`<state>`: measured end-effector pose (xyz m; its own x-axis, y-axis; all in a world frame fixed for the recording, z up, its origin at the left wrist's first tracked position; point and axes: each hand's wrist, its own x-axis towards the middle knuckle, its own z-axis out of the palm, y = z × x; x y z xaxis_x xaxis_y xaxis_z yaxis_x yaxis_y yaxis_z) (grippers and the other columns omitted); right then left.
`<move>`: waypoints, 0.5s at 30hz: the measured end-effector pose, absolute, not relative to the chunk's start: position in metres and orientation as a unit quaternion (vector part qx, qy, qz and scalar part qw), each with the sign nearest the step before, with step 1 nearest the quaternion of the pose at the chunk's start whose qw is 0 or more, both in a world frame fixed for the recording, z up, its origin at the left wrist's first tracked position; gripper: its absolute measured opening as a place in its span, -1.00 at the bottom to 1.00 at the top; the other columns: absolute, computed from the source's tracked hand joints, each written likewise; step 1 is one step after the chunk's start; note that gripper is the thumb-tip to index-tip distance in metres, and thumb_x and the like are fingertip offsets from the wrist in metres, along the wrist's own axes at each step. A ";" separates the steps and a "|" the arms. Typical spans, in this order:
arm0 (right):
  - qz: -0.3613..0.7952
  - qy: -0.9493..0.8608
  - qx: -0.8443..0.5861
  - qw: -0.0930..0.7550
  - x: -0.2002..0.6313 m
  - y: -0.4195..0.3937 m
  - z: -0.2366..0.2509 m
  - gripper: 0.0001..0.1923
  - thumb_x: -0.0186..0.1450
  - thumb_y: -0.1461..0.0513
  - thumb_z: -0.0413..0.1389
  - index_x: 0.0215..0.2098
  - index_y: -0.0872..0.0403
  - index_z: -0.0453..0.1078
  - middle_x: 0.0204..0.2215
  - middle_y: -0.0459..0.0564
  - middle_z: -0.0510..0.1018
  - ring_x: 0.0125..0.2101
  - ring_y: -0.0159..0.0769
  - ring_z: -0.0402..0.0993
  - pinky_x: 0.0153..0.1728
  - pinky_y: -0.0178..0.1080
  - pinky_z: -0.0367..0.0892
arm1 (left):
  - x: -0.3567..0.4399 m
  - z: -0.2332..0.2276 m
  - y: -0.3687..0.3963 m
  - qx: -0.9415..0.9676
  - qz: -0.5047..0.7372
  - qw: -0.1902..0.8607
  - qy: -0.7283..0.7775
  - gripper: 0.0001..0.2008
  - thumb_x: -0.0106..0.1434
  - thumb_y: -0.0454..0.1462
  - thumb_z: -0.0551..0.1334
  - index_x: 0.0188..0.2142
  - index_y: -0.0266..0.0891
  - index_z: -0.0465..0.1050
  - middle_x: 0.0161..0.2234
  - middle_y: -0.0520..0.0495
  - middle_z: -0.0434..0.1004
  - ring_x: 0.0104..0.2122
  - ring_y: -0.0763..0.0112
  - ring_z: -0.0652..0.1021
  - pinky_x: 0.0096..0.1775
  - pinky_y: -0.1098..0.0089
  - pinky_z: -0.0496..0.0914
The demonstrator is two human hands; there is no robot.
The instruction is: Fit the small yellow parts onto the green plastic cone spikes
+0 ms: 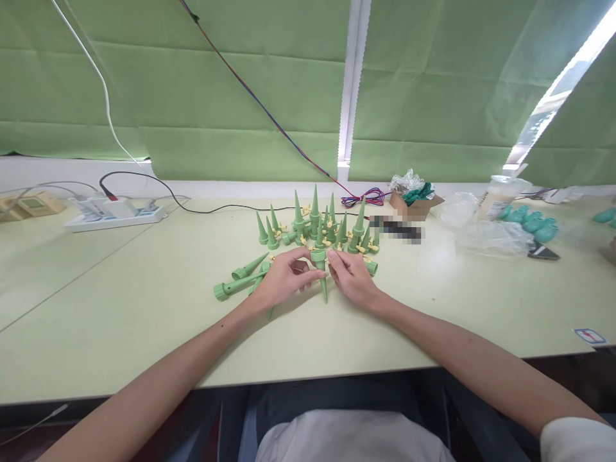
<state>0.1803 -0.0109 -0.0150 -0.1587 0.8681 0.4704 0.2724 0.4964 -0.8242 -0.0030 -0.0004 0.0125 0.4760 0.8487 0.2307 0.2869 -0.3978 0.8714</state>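
Note:
A green plastic watering spike (322, 273) hangs point down between my two hands, over the near part of the table. My left hand (287, 277) grips it from the left, thumb and fingers closed on its side. From the right, my right hand (353, 277) pinches it near the wide cap at the top. Just behind the hands stands a cluster of similar green spikes (315, 215), mostly point up, with small yellow valves (330, 224) on many of them. Several more spikes (238, 285) lie on their sides to the left, partly hidden by my left hand.
A white power strip (115, 217) with plugs lies at the back left of the pale table (158, 308). A black cable runs behind the spikes. At the back right are a small cardboard box (414, 205), a plastic bottle (498, 197), clear bags and teal bulb-shaped pieces (532, 221).

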 end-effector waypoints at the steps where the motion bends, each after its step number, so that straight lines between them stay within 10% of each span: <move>1: 0.303 -0.697 -0.407 0.506 0.180 -0.011 -0.016 -0.45 0.45 -0.07 -0.15 -0.61 0.04 0.10 -0.72 -0.15 0.18 -0.64 -0.40 0.09 -0.55 -0.27 0.03 | -0.003 0.012 -0.001 0.760 0.356 0.390 0.378 -0.68 0.14 -0.09 0.38 -0.39 -0.20 0.29 -0.65 0.14 0.36 -0.65 0.50 0.38 -0.53 0.45 0.30; 15: 0.308 -0.684 -0.410 0.519 0.179 -0.010 -0.016 -0.47 0.45 -0.10 -0.18 -0.54 0.03 0.11 -0.67 -0.15 0.22 -0.63 -0.41 0.13 -0.56 -0.29 0.09 | 0.001 0.011 0.000 0.765 0.328 0.377 0.406 -0.66 0.25 -0.02 0.26 -0.43 -0.20 0.25 -0.64 0.12 0.36 -0.65 0.51 0.40 -0.57 0.48 0.29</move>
<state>0.1789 -0.0095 -0.0160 -0.1255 0.8803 0.4576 0.2420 0.4745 -0.8464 0.0005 -0.0002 0.0107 0.4544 0.8691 0.1953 0.3737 -0.3851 0.8438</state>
